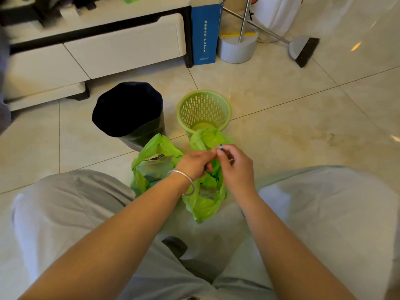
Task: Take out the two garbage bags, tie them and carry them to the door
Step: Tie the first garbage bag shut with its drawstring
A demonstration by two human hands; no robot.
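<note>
Squatting over the tiled floor (281, 109), the person has grey-trousered knees (65, 208) spread to either side and both forearms reaching forward between them; the left hand (193, 162), a silver bangle (184, 180) on its wrist, and the right hand (236, 165) meet above the nearer green garbage bag (203, 202), fingers curled and pinching its gathered top edges; this bag stands upright on the floor, mouth pointing up; just to its left the second green garbage bag (151, 163) stands upright too, mouth open and untied; beyond them sit a dark bin (127, 111) with a black liner and a green slotted wastebasket (203, 109); farther back stand a white cabinet (108, 46), a blue box (204, 33) and a broom (303, 48).
</note>
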